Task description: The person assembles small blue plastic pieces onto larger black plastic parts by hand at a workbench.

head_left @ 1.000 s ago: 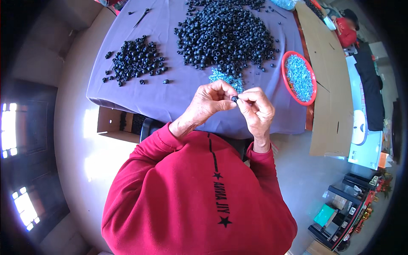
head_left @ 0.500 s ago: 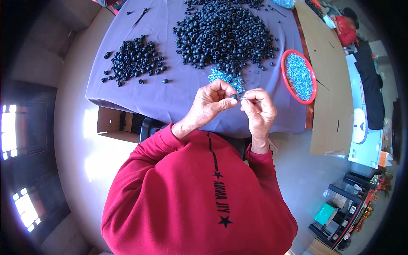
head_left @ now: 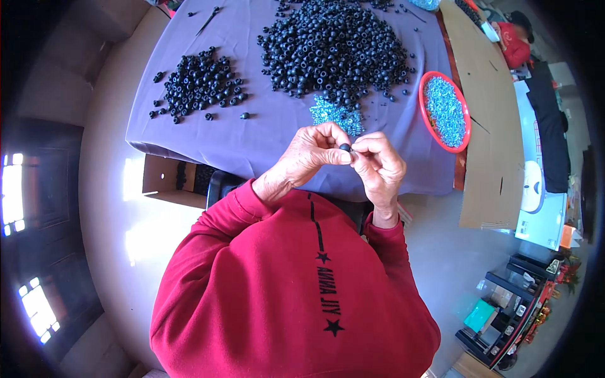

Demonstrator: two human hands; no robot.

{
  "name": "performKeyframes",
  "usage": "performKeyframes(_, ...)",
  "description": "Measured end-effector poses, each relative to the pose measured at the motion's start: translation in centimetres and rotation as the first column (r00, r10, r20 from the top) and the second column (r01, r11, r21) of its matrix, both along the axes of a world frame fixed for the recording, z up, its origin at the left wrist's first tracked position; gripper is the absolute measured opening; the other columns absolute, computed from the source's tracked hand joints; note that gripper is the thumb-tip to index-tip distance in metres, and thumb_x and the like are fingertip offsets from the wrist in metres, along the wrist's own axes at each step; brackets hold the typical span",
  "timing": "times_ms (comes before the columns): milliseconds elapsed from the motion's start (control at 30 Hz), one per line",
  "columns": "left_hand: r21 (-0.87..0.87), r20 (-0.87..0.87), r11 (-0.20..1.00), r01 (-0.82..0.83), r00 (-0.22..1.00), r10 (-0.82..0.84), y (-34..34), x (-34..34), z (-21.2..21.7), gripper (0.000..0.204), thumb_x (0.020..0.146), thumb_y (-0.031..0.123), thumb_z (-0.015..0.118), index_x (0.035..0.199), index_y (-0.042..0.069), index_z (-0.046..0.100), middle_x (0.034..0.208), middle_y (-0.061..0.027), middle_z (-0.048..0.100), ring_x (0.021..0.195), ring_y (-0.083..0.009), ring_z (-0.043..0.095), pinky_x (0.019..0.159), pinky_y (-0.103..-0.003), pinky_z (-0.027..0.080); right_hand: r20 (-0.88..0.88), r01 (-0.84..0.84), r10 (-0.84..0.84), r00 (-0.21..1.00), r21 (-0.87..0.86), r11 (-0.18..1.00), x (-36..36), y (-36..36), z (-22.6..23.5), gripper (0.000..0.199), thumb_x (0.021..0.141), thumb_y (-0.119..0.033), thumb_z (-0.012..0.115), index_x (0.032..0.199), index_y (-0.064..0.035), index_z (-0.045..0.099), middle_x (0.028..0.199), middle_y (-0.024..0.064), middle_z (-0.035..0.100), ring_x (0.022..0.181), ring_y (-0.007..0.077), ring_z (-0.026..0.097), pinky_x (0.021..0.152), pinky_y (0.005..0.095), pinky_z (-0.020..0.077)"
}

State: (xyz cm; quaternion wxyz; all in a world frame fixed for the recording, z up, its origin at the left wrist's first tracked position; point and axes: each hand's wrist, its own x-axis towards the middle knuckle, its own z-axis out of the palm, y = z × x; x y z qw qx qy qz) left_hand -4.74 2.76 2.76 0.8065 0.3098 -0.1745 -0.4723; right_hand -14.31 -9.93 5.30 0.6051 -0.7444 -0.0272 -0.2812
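Wearing crimson fabric sleeves, ending near both wrists and well apart from the loose heaps. Having an open brown cardboard box at near left, below the table's edge but not beneath the hands, so unlikely to catch anything dropped. Gripping one small round black bead, seemingly plastic, between thumb and forefinger of the bare left hand, above the lavender cloth at the table's near side. Meeting it from the right with drawn-together fingertips of the bare right hand; cannot tell whether gripping the bead too or some tiny hidden piece. Risking a slip most of all, by pinching something so smooth and curved off-centre and perhaps sending it over the near edge. Risking a misaligned touch as well, through working with little of the bead in sight. Just beyond, facing a spread of shiny pale-blue slender pieces, likely easy to scatter with a careless knuckle. To the right, seeing more in a shallow red basin, possibly tipping if knocked by a forearm. Farther left, finding a smaller heap of black beads, apt to roll if brushed. Farthest, reaching a broad mound of black beads, likely to slide nearward and mix with the blue if jostled.
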Motion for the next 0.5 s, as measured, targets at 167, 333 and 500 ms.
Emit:
performKeyframes(167, 0.0, -0.071, 0.999, 0.034, 0.997, -0.034, 0.3, -0.4, -1.0, 0.02, 0.071, 0.004, 0.072, 0.084, 0.004, 0.057, 0.076, -0.0027, 0.058, 0.068, -0.0096, 0.054, 0.064, -0.024, 0.045, 0.01, 0.061, -0.06, 0.998, -0.231, 0.971, -0.4, 0.5, 0.6, 0.012, 0.076, 0.004, 0.063, 0.087, 0.0009, 0.059, 0.082, 0.0064, 0.056, 0.068, 0.009, 0.052, 0.058, 0.0194, 0.0423)
performKeyframes(333, 0.015, -0.209, 0.996, 0.084, 0.975, -0.079, 1.2, -0.8, -0.8, 0.018, 0.075, 0.01, 0.07, 0.086, 0.004, 0.057, 0.075, -0.0032, 0.058, 0.065, -0.01, 0.052, 0.062, -0.024, 0.043, 0.133, 0.293, -0.262, 0.956, -0.474, 0.83, -1.2, 2.5, -0.6, 0.021, 0.073, 0.004, 0.061, 0.093, -0.0017, 0.063, 0.087, 0.0107, 0.058, 0.075, 0.0222, 0.058, 0.063, 0.0302, 0.0474)
performKeyframes(500, 0.041, -0.246, 0.997, 0.073, 0.968, -0.06, 2.2, -0.5, -1.0, 0.012, 0.08, 0.011, 0.065, 0.087, 0.003, 0.06, 0.077, -0.0036, 0.06, 0.064, -0.0109, 0.053, 0.062, -0.024, 0.045, 0.117, 0.308, -0.288, 0.95, -0.479, 0.822, -1.3, 3.5, -1.6, 0.026, 0.074, 0.006, 0.058, 0.099, -0.0017, 0.063, 0.09, 0.0113, 0.057, 0.072, 0.021, 0.059, 0.061, 0.0285, 0.0484)
